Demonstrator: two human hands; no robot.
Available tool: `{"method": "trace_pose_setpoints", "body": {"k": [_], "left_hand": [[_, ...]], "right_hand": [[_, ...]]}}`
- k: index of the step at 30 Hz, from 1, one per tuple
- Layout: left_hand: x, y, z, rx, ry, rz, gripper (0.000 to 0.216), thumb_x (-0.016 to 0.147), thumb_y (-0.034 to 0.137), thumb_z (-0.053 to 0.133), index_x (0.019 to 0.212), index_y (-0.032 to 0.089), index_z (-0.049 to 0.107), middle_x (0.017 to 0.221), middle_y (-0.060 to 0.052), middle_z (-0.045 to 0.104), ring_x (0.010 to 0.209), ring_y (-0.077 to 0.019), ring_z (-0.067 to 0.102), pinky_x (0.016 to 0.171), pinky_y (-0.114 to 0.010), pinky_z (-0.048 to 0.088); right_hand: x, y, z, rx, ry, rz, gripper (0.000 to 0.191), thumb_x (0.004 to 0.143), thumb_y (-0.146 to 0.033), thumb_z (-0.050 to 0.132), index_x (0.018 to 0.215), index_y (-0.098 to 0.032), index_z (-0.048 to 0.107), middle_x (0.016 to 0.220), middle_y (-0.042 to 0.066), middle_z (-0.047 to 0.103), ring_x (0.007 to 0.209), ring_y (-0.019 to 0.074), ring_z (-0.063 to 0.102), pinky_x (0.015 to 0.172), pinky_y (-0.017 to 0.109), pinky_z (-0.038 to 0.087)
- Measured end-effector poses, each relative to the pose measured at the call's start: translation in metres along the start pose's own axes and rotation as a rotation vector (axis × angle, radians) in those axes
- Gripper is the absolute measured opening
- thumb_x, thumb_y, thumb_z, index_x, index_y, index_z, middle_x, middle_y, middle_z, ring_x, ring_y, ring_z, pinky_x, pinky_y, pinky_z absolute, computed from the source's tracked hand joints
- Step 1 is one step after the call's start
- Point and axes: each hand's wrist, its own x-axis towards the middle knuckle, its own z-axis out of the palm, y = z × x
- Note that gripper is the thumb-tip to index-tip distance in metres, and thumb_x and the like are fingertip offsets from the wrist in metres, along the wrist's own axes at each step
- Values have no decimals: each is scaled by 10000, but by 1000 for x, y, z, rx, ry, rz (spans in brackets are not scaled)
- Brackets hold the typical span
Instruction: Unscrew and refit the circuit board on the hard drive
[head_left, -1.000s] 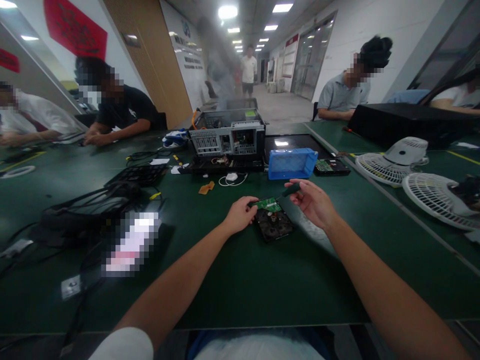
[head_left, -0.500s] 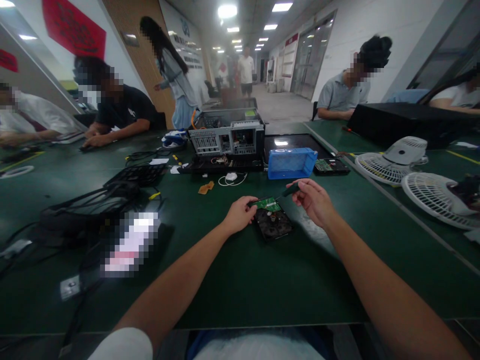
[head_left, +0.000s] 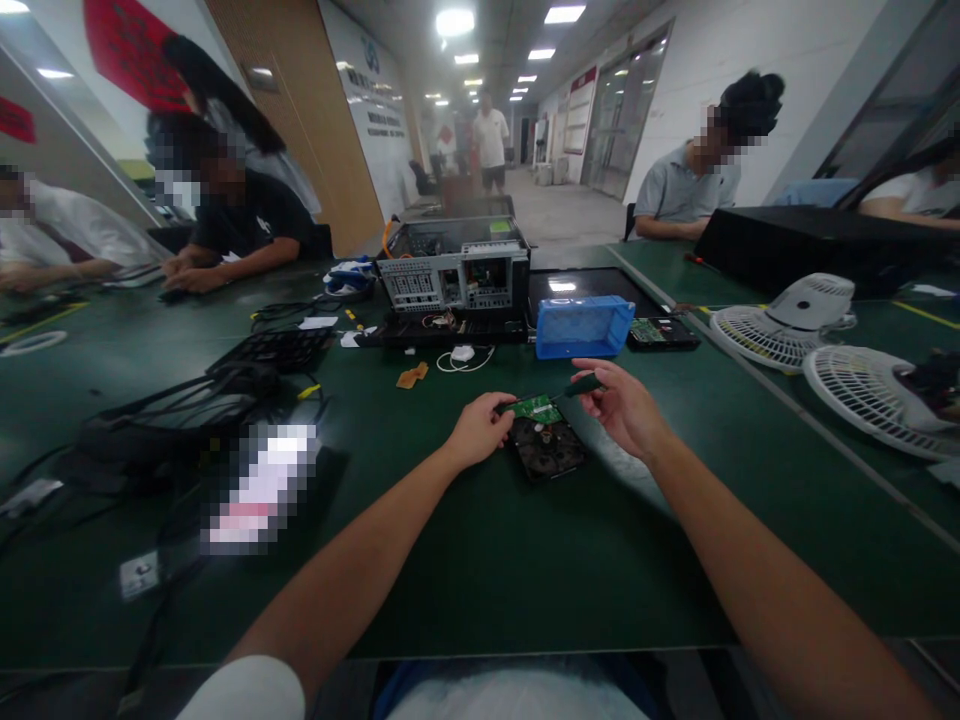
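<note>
Barely a shift: right hand (head_left: pixel 622 408) has dipped slightly, grip clamped on the screwdriver (head_left: pixel 579 386), shaft slanting down-left onto the hard drive (head_left: pixel 546 440). Left hand (head_left: pixel 480 428) presses the drive's left edge, fingers closed against it, on the green surface (head_left: pixel 465 560).

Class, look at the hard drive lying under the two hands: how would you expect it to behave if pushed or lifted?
The hard drive is a flat slab lying flush on the green mat, so it would probably slide, not roll or tip. Its rigid dark casing suggests stiff and fairly heavy. The exposed green circuit board looks fragile.
</note>
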Motion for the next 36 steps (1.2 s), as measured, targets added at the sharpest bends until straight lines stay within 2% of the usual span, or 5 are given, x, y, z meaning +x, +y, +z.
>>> {"method": "trace_pose_setpoints", "body": {"k": [6,15,21,29,36], "left_hand": [[1,-1,1,-5,3,3,339,964,239,603,1294,167,637,766,5,649,545,-104,628,484,-202,523],[0,2,0,-14,-4,-14,336,969,255,611,1294,177,640,790,-3,661,559,-107,639,493,-203,528],[-2,3,-1,-20,-9,-12,341,978,258,604,1307,174,633,789,-6,655,574,-111,645,495,-204,533],[0,-1,0,-8,-1,-15,354,974,275,625,1316,184,634,785,-1,656,566,-103,635,498,-198,529],[0,-1,1,-27,-2,-17,348,973,251,606,1311,169,629,760,4,644,552,-105,626,492,-207,528]], "right_hand": [[1,4,-3,81,-37,97,206,854,-346,749,993,-196,777,1070,70,705,679,123,551,533,236,467],[0,2,-5,98,-96,37,179,920,-368,699,1010,-221,747,1238,80,712,708,126,591,616,249,526],[1,-1,-5,82,-40,6,174,901,-372,721,978,-217,738,1137,77,739,642,110,566,548,235,475],[1,-1,-6,12,-19,13,232,880,-437,730,985,-231,705,1119,71,727,598,118,536,438,243,358],[1,-1,-5,38,-16,3,221,872,-430,741,965,-230,718,1077,69,733,585,110,514,433,238,347]]}}
